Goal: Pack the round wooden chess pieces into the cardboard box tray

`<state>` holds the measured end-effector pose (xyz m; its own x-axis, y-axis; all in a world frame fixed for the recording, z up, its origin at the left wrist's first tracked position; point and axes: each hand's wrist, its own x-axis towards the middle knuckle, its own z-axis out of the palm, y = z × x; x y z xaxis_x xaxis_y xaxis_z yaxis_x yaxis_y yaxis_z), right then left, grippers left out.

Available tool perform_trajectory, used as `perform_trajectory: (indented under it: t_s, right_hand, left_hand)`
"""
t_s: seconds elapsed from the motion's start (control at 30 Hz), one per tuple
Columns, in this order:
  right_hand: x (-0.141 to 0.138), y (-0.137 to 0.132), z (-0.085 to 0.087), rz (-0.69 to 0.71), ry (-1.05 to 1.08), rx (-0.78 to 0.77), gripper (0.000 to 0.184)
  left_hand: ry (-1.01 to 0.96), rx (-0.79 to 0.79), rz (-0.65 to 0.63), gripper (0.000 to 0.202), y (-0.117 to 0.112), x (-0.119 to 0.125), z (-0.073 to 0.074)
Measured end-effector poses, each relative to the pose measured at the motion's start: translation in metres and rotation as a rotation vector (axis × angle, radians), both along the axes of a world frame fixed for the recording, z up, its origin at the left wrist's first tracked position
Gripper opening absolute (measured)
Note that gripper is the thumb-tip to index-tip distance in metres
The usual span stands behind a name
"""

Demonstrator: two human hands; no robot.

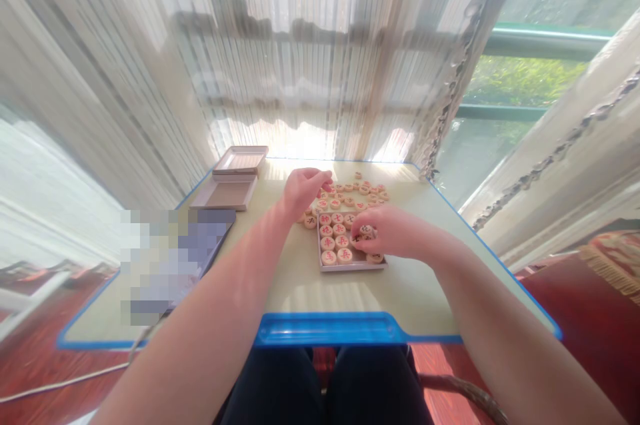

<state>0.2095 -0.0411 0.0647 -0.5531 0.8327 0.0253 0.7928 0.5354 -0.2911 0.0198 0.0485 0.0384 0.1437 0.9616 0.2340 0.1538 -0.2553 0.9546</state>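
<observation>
Round wooden Chinese chess pieces (342, 242) with red or black characters lie in rows in a shallow open box (350, 268) at the table's middle. Over the box's right half is my right hand (389, 228), its fingers bent down and closed around a Chinese chess piece (356, 242). My left hand (304, 190) is above the table just beyond the box's left corner. Its thumb and fingers are pinched together, and what they may hold is hidden. More loose Chinese chess pieces (349, 201) spread behind the box, close to the left fingertips.
Two shallow box parts (225, 205) stand at the table's far left. A dark flat device (215, 245), partly pixelated, lies left of my left forearm. The pale table (300, 292) has a blue rim and a blue front tray (327, 330). Curtains (300, 78) hang behind it.
</observation>
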Motion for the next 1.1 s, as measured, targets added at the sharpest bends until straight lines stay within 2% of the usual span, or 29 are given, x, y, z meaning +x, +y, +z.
perform_trajectory:
  t_s: [0.47,0.7,1.1]
  right_hand:
    - [-0.006,0.003,-0.007,-0.044,-0.05,-0.051,0.01]
    - [-0.006,0.003,-0.009,0.034,0.007,0.017,0.009]
    - [-0.006,0.009,-0.014,-0.028,0.013,0.051,0.012]
  left_hand:
    - [0.016,0.033,-0.019,0.031,-0.003,-0.001,0.002]
    - [0.045,0.033,0.002,0.03,-0.003,0.0,0.002]
    - [0.084,0.032,-0.007,0.029,-0.007,0.002,0.004]
